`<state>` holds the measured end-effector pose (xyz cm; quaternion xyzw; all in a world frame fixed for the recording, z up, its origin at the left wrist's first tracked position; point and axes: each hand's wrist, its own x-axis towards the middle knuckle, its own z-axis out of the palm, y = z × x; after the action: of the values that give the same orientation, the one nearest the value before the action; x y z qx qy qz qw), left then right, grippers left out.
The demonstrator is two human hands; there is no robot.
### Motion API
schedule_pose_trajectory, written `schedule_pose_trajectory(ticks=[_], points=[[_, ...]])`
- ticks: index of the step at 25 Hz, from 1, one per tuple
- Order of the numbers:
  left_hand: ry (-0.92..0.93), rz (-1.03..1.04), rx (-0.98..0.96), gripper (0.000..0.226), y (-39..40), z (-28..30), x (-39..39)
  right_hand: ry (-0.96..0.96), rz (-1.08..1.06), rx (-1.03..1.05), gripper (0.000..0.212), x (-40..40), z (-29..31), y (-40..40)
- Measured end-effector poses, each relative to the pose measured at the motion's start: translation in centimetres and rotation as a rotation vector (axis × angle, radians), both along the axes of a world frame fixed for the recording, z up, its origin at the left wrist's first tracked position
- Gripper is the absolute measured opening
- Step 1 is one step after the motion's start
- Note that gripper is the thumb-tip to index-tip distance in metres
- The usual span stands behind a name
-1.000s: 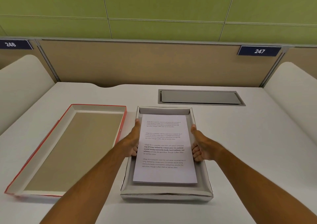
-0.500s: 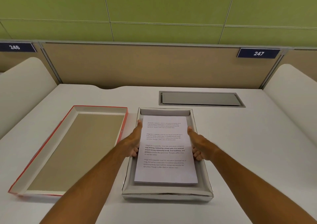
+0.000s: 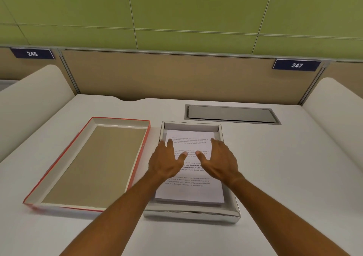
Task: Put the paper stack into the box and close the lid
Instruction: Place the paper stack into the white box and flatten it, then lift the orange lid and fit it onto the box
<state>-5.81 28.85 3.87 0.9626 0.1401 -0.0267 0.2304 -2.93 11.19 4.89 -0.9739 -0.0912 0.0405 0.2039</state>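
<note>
The white paper stack (image 3: 191,192) with printed text lies flat inside the silver box (image 3: 191,215) at the middle of the desk. My left hand (image 3: 166,160) and my right hand (image 3: 219,160) are both spread palm-down over the upper half of the stack, fingers apart, thumbs nearly meeting; whether the palms touch the paper is unclear. The red-edged lid (image 3: 59,162) lies upside down on the desk just left of the box, its tan inside facing up.
A grey cable hatch (image 3: 231,114) is set into the desk behind the box. A beige partition with number plates 246 and 247 closes the back. Rounded white dividers rise at both sides of the white desk (image 3: 284,177).
My hands let go of the stack's side edges and moved on top of it, palms down. The stack now rests in the box. The camera view tilted slightly.
</note>
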Motion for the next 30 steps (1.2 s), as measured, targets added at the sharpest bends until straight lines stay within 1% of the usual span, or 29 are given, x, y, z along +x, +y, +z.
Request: schedule_pose_trajectory(ticks=[4,7,10,14,21,24,25,28,30], points=[[-0.091,-0.062,0.27,0.093,-0.2,0.0,-1.8,-0.09,0.116,-0.105,0.103,-0.5,-0.2,0.2],[-0.083,-0.045,0.356,0.098,0.2,0.4,-3.4,-0.15,0.192,-0.146,0.121,-1.2,-0.6,0.6],[-0.079,-0.004,0.405,0.1,0.5,0.5,-5.1,-0.171,0.263,-0.143,0.123,-2.0,-0.9,1.0],[-0.057,0.025,0.444,0.101,1.4,0.3,-7.1,-0.199,0.297,-0.142,0.124,-3.2,-1.0,2.1],[-0.003,0.025,0.447,0.097,4.6,0.4,-7.4,-0.193,0.274,-0.154,0.124,-3.7,-1.2,4.6],[0.048,0.021,0.357,0.087,6.6,0.0,-6.8,-0.181,0.225,-0.166,0.124,-3.7,-1.1,6.3],[0.038,0.035,0.323,0.079,7.2,-0.2,-6.5,-0.183,0.205,-0.175,0.125,-3.8,-1.1,6.8],[-0.025,0.062,0.242,0.041,9.5,-1.0,-5.8,-0.162,0.158,-0.188,0.126,-3.8,-1.5,8.4],[0.014,0.088,0.142,0.027,11.1,-1.7,-5.1,-0.159,0.121,-0.189,0.127,-4.0,-1.9,9.4]])
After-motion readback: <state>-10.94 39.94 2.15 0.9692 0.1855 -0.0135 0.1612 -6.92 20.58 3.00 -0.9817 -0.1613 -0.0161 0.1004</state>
